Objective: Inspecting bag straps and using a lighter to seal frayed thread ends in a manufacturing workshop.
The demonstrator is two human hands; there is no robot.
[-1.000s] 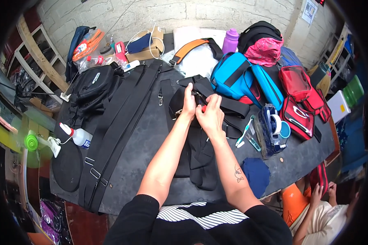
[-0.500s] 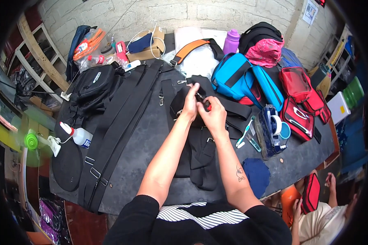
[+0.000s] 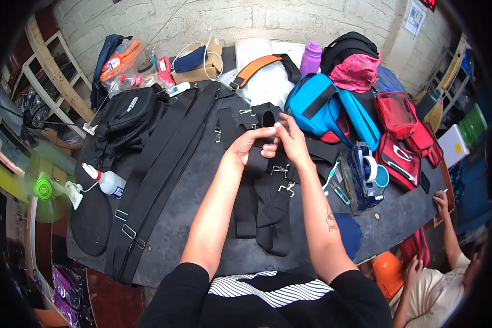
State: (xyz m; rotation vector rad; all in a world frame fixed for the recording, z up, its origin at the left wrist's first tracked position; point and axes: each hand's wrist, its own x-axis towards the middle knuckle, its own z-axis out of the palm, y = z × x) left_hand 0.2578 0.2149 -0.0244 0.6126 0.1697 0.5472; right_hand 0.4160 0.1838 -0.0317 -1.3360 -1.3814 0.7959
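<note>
Over the middle of the table, my left hand [image 3: 250, 143] is curled round a black webbing strap [image 3: 255, 162], part of which hangs below the fingers. My right hand [image 3: 292, 141] meets it thumb to thumb, its fingers bent at the strap's upper part; the exact grip is partly hidden. Just beyond the hands a black loop of webbing [image 3: 268, 118] stands up. More folded black straps [image 3: 273, 218] lie beneath and in front of the hands. Metal snap hooks [image 3: 280, 170] show beside my right wrist, and another snap hook [image 3: 246, 111] lies beyond my left hand.
Long black straps [image 3: 164, 158] and a spray bottle [image 3: 110, 183] lie left. Blue bag [image 3: 311, 104], red bags [image 3: 397, 158], clear-sided case [image 3: 361, 177] and toothbrush [image 3: 332, 173] are right. A fan [image 3: 42, 188] stands left of the table; another person's hand [image 3: 441, 202] is at the right edge.
My hands have shifted and the fingers have changed position; the black loop and metal hooks now show more. The other person's arm has come up to the table's right edge.
</note>
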